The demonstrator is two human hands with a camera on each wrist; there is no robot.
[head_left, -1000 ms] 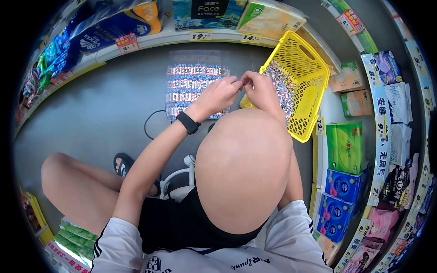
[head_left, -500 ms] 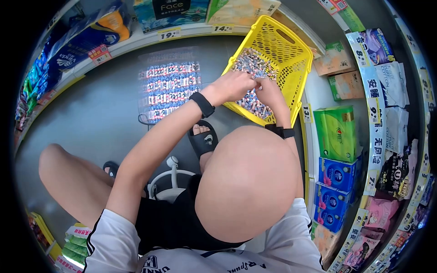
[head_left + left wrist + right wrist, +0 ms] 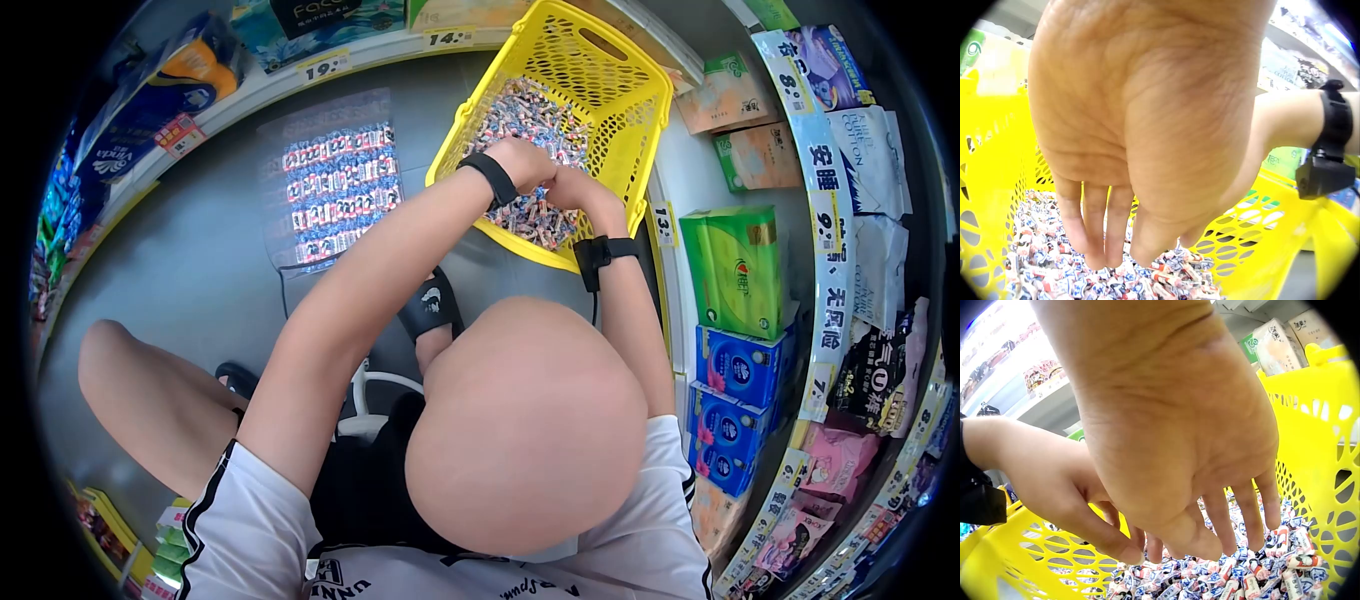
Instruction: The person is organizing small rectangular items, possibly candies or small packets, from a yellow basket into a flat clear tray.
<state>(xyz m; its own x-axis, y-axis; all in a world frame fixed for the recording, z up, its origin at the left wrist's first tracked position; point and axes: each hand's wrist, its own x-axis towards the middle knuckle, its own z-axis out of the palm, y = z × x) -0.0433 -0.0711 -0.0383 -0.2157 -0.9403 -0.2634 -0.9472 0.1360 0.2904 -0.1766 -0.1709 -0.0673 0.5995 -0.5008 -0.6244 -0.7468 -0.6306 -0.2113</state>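
Both hands are side by side over a yellow basket (image 3: pixel 610 70) holding many wrapped candies (image 3: pixel 530 110). My left hand (image 3: pixel 522 165) touches or nearly touches my right hand (image 3: pixel 588 190); their fingertips are hidden in the head view. In the left wrist view, the left hand (image 3: pixel 1141 125) hangs palm towards the camera, fingers extended down to the candies (image 3: pixel 1072 275). The right wrist view shows the right hand (image 3: pixel 1179 437) with fingers loosely extended above the candies (image 3: pixel 1247 575). Nothing held shows in either hand; whether the fingertips touch candy I cannot tell.
A clear sheet or bag with rows of candies (image 3: pixel 340 190) lies on the grey floor left of the basket. Shelves with tissue packs (image 3: pixel 735 270) stand on the right and at the back. A raised knee (image 3: pixel 525 425) is below the basket.
Both hands have moved from the basket's left side to over the candies inside it. The head view has shifted, so the sheet and basket appear further left and higher.
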